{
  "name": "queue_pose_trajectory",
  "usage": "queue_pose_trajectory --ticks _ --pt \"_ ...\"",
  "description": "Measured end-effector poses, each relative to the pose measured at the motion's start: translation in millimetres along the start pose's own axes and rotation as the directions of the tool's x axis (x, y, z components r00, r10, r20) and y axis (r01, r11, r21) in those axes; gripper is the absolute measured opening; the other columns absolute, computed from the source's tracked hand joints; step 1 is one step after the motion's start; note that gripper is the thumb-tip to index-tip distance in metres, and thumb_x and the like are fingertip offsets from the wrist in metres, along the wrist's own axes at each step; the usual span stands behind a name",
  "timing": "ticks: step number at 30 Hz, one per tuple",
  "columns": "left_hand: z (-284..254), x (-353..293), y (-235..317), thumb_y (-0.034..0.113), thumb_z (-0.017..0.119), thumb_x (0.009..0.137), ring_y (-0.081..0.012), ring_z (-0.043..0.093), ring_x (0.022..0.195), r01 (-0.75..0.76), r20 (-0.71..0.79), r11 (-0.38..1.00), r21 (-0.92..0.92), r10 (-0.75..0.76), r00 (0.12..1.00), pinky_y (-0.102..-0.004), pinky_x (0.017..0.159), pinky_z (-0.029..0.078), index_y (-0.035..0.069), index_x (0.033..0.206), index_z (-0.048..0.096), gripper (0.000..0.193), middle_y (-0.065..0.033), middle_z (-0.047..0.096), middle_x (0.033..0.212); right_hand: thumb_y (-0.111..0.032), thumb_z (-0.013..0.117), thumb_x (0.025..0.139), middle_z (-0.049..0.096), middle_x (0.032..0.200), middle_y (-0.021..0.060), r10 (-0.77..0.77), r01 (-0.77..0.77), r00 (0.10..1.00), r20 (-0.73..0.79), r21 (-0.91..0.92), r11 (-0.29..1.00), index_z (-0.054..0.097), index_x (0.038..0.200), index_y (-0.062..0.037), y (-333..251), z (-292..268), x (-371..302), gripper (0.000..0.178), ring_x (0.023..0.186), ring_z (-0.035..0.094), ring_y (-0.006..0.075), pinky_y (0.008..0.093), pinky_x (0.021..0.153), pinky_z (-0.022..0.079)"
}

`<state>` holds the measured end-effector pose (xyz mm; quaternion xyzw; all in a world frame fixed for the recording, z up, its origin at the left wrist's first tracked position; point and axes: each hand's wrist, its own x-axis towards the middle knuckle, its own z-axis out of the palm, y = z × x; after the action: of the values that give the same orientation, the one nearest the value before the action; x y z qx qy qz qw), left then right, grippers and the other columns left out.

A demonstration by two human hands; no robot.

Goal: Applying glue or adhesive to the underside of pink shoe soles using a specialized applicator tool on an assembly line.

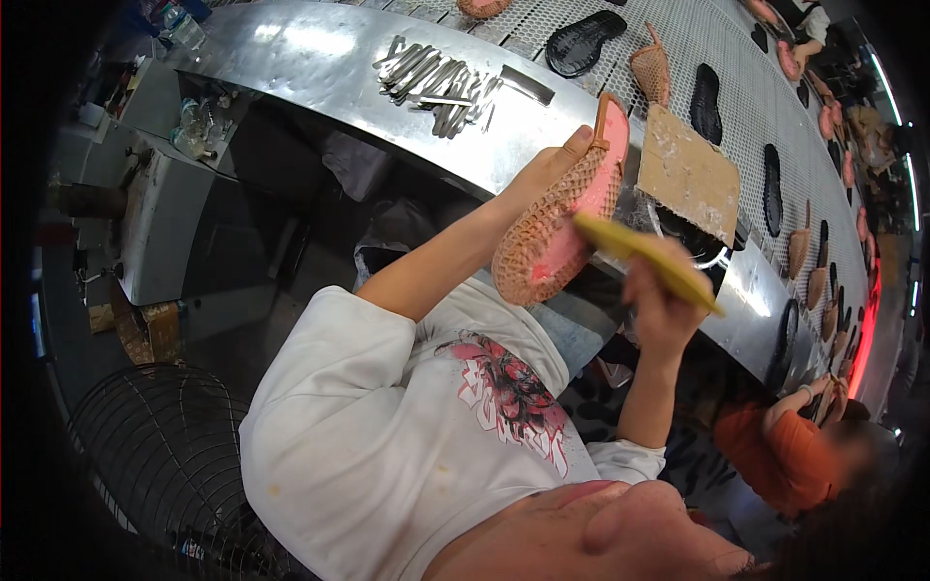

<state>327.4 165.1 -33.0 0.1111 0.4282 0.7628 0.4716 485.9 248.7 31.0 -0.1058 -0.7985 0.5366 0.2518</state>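
My left hand [544, 174] grips a woven tan shoe upper [528, 252] near one end, its pink underside turned toward my right hand. A shiny wet-looking patch shows on the pink. My right hand [662, 315] is closed around a long, flat yellow tool [664, 263], perhaps a brush, blurred by motion. The tool's tip is at the pink underside; its working end is too blurred to make out. Just beyond the tool, a piece of stained cardboard [689, 172] lies over a dark container with a pale rim [712, 259] at the bench edge.
A pile of metal strips [436, 85] lies on the steel bench [310, 73]. Behind runs a mesh conveyor [668, 34] carrying black soles [584, 44] and woven uppers [651, 70]. A wire fan [155, 436] stands at lower left. A co-worker in orange [775, 455] is at right.
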Motion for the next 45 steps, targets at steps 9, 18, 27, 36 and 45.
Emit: queue_pose_trajectory --ticks 9,18,27,36,45 --pt "-6 -5 -12 0.061 0.039 0.088 -0.0108 0.058 0.072 0.025 0.106 0.999 -0.043 -0.020 0.994 -0.0258 0.065 0.049 -0.001 0.098 0.060 0.066 -0.0067 0.061 0.083 0.001 0.059 0.082 0.059 0.066 0.0027 0.170 -0.161 0.985 -0.008 0.287 0.944 0.064 0.094 0.0035 5 -10 7 0.012 0.051 0.051 0.0069 0.0178 0.048 0.039" --pt "-9 -27 7 0.053 0.042 0.091 -0.0078 0.057 0.071 0.144 0.069 0.987 -0.074 -0.139 0.988 -0.0215 0.064 0.048 0.000 0.103 0.058 0.056 -0.0039 0.060 0.084 -0.004 0.063 0.070 0.066 0.086 0.0139 -0.454 0.503 0.830 0.324 -0.083 0.861 0.065 0.084 0.0021 7 13 -4 0.015 0.079 0.066 0.0280 0.0303 0.065 0.053" --pt "-94 -18 25 0.055 0.038 0.091 -0.0148 0.061 0.076 -0.049 -0.169 0.984 -0.172 0.019 0.985 -0.0270 0.068 0.051 -0.001 0.109 0.055 0.061 -0.0098 0.061 0.090 -0.005 0.055 0.087 0.062 0.090 0.0099 -0.188 0.169 0.974 -0.127 -0.147 0.975 0.060 0.099 0.0013 27 31 36 0.015 0.079 0.058 0.0150 0.0244 0.071 0.045" --pt "-163 -23 40 0.053 0.042 0.090 -0.0220 0.063 0.068 -0.194 -0.132 0.828 -0.526 0.146 0.980 -0.0308 0.062 0.054 -0.002 0.103 0.055 0.057 -0.0130 0.063 0.085 -0.007 0.055 0.079 0.054 0.089 0.0153 -0.045 0.289 0.901 0.432 -0.520 0.804 0.055 0.101 -0.0070 60 103 107 0.023 0.074 0.057 0.0361 0.0414 0.065 0.047" --pt "-174 -30 40 0.054 0.045 0.088 -0.0275 0.057 0.065 -0.054 0.010 0.460 -0.886 0.135 0.991 -0.0370 0.061 0.053 -0.002 0.099 0.056 0.058 -0.0156 0.058 0.079 -0.024 0.067 0.075 0.052 0.082 0.0149 0.134 0.315 0.812 0.567 -0.621 0.717 0.054 0.097 -0.0043 61 118 79 0.032 0.070 0.058 0.0339 0.0423 0.061 0.047"
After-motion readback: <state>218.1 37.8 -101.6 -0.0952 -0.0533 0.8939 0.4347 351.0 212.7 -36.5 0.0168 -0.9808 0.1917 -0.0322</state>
